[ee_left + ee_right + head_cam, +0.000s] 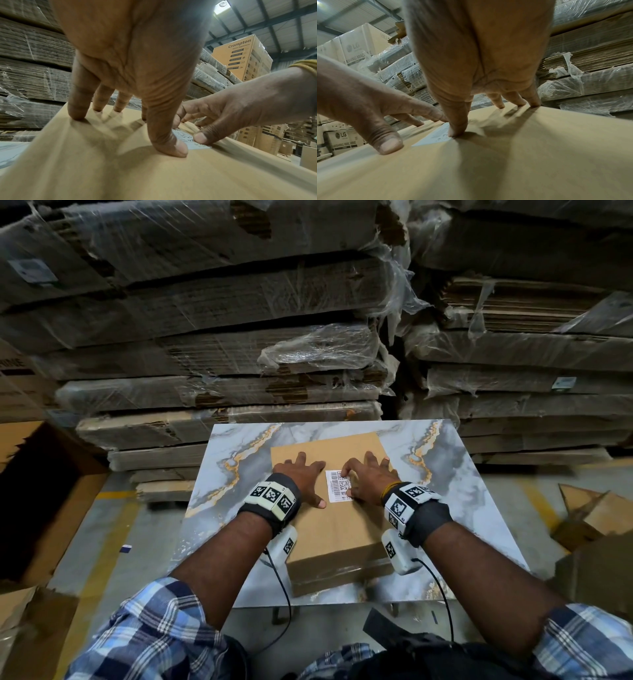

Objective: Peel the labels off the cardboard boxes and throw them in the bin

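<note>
A brown cardboard box (335,529) lies flat on a marble-patterned table (462,508). A white barcode label (337,487) is stuck flat on the box's top. My left hand (301,477) rests just left of the label, with spread, straight fingers pressing on the cardboard. My right hand (368,479) is on the label's right side. Its thumb tip and index finger touch the label's right edge, and its other fingers stand on the box. In the right wrist view the thumb presses on the label (435,136). In the left wrist view the label (184,135) lies between both thumbs.
Stacks of flattened cartons (222,354) wrapped in plastic rise right behind the table. A large open carton (44,491) stands on the floor at the left. Loose cardboard pieces (589,518) lie at the right. Printed appliance boxes (240,56) are stacked further off.
</note>
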The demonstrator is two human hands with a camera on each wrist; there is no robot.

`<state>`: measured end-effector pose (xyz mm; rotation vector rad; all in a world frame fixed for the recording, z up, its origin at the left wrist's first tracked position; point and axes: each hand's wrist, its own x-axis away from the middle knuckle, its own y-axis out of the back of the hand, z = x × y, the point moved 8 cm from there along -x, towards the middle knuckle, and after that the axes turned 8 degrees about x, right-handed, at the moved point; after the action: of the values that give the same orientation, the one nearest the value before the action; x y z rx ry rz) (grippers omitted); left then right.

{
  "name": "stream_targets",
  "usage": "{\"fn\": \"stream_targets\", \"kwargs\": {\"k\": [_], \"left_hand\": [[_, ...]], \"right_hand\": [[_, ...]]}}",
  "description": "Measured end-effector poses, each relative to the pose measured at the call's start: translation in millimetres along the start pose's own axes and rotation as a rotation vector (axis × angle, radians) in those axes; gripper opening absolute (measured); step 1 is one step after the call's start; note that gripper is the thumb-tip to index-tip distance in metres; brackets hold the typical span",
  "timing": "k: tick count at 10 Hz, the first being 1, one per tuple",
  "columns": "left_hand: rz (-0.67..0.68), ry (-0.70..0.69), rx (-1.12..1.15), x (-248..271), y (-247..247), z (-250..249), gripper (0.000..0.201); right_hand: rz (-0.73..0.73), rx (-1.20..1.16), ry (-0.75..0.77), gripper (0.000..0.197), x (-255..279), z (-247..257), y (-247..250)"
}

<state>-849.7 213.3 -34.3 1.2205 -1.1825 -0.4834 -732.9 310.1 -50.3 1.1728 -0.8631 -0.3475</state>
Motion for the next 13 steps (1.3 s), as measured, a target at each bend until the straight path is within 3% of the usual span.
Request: {"fn": "stream_targets", "kwargs": {"k": [2,3,7,9,10,12,13], "left_hand": [[0.003,-0.002,0.002,-0.4,-0.1,0.2,0.101],[0.0,-0.004,-0.001,-0.3,0.0,0.2,0.101],[0.001,-0.001,-0.001,0.4,0.2,-0.3,0.101],[0.006,0.0,0.001,0.2,0.1,-0.1,0.101],[0.006,-0.001,0.004,0.1,0.0,0.0,0.101],[0.003,-0.003,0.005,0.1,0.1,0.0,0.101],[0.006,-0.001,0.007,0.0,0.1,-0.1,0.101]], "right_hand": [[0.008,0.019,0.007,0.055,0.9,0.5,0.0],[0.003,0.005,-0.002,0.048,0.1,0.2,0.8],[-0.009,0.006,0.01,0.056,0.1,-0.5,-0.9],[-0.032,0.006,0.001,0.044,-0.4,-0.8,-0.2],[-0.028,0.018,0.001,0.057,-1.2,-2.0,-2.2],[-0.033,0.001,-0.001,0.053,-2.4,-2.4,-1.6],[-0.036,0.006,0.002,0.061,-2.1,-2.4,-1.7]]}}
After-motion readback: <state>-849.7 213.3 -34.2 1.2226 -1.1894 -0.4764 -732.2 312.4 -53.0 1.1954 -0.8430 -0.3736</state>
